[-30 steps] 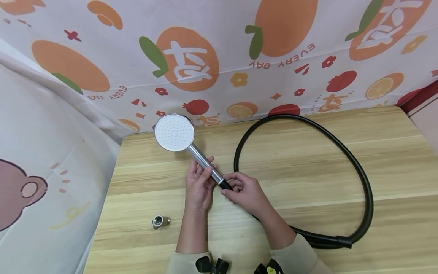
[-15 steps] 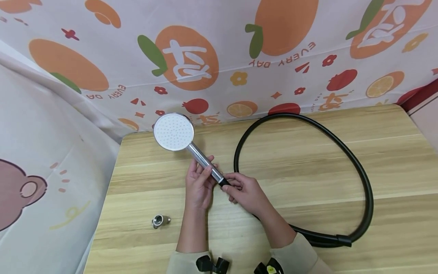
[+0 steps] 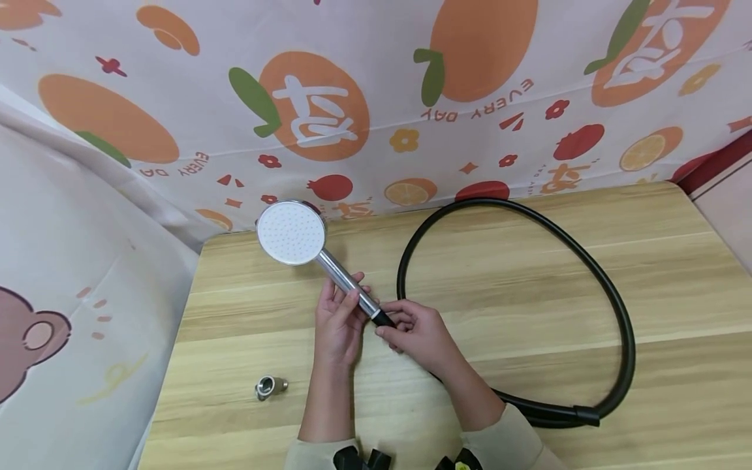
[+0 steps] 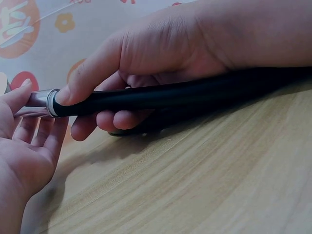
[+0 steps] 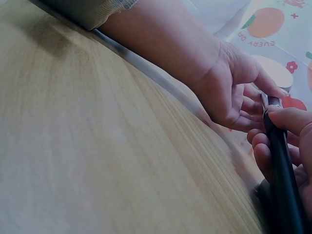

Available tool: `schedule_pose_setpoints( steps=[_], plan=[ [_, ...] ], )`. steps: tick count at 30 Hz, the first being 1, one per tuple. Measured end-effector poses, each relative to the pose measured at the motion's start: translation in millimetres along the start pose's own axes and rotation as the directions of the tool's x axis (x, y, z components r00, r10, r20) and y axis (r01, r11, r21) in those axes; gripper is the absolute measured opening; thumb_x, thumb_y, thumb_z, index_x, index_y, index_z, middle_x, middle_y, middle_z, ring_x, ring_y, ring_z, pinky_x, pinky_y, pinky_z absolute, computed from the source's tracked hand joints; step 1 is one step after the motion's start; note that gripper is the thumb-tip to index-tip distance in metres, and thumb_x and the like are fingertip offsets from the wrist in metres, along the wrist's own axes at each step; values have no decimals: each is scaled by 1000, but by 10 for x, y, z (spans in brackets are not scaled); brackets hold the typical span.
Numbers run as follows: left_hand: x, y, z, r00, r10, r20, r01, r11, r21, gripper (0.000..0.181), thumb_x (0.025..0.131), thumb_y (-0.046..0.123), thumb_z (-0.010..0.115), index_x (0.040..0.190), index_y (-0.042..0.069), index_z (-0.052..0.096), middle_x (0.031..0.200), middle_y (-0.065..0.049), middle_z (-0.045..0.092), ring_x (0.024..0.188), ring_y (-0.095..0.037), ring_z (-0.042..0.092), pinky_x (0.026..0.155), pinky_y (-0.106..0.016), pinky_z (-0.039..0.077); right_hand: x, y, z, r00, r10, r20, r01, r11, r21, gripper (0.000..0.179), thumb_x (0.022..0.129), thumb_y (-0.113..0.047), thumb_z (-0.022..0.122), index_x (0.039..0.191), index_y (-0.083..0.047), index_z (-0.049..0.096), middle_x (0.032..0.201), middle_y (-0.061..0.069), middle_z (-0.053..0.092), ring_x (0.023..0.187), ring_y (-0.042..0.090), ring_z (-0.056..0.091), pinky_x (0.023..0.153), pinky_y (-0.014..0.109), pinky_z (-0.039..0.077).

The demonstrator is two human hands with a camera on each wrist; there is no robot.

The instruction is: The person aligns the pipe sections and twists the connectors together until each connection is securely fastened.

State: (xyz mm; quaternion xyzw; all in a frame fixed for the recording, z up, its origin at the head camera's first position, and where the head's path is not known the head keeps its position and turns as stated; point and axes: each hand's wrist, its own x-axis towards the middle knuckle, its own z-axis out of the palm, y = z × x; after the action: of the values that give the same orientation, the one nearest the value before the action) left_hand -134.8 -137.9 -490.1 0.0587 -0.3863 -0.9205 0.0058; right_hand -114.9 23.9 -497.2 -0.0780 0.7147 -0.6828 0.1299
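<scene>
A chrome shower head point(image 3: 291, 232) with a white round face points up and left in the head view. My left hand point(image 3: 339, 329) holds its metal handle point(image 3: 341, 273), the thumb across the top and the fingers beneath. Right where the handle ends, a black hose point(image 3: 627, 339) meets it. My right hand point(image 3: 424, 336) pinches the hose's end between thumb and fingers. From the left wrist view, a pale ring point(image 4: 51, 103) shows at the joint, touching the black hose end point(image 4: 122, 99). Whether the joint is threaded tight cannot be told.
A small metal fitting point(image 3: 270, 387) lies on the wooden table point(image 3: 223, 313), left of my left forearm. The hose loops widely over the right side, bound by a black band point(image 3: 586, 416). A fruit-printed cloth point(image 3: 376, 98) hangs behind the table's back edge.
My right thumb shifts up over the hose end, then back down, showing more black again. The left hand keeps its hold on the handle. The head view has tilted slightly.
</scene>
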Motion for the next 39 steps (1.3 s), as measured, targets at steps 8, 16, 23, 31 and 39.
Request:
schedule_pose_setpoints(
  steps=[8, 16, 23, 31, 39],
  plan=[
    [-3, -4, 28, 1000, 7, -3, -7, 1000, 17, 63, 94, -7, 58, 149, 13, 36, 113, -5, 66, 91, -16, 67, 77, -31, 60, 18, -1, 0, 998, -6, -56, 1, 996, -91, 42, 75, -18, 86, 109, -15, 62, 85, -3, 71, 71, 13, 63, 62, 24, 53],
    [0, -10, 12, 1000, 10, 16, -10, 1000, 15, 61, 94, -4, 59, 148, 10, 35, 113, -4, 66, 92, -16, 67, 76, -31, 60, -12, -42, 19, 998, 5, -56, -8, 998, -55, 26, 82, -15, 80, 103, -13, 65, 82, 3, 69, 64, 14, 61, 52, 27, 54],
    [4, -13, -25, 1000, 16, 13, -16, 1000, 4, 61, 93, -3, 61, 147, 13, 38, 113, -5, 66, 91, -16, 67, 76, -30, 60, -9, -27, 30, 1000, -7, -13, 6, 999, -52, 24, 87, -20, 76, 107, -15, 64, 82, 1, 69, 61, 12, 57, 51, 26, 52],
    [-15, -1, -30, 1000, 24, 9, -24, 1000, 14, 58, 93, -5, 61, 144, 14, 42, 112, -4, 67, 91, -15, 67, 75, -30, 60, -13, -7, 35, 999, -27, -17, 26, 997, -66, 24, 86, -19, 77, 106, -13, 64, 84, 3, 70, 64, 13, 59, 53, 22, 50],
    [-21, -2, -23, 999, 35, -20, -35, 999, 29, 58, 93, -6, 59, 145, 14, 42, 111, -5, 68, 90, -14, 68, 68, -27, 58, -1, 2, 55, 997, -45, -60, 41, 996, -77, 25, 81, -7, 79, 103, -8, 66, 89, 6, 73, 75, 14, 62, 65, 21, 52]
  ],
)
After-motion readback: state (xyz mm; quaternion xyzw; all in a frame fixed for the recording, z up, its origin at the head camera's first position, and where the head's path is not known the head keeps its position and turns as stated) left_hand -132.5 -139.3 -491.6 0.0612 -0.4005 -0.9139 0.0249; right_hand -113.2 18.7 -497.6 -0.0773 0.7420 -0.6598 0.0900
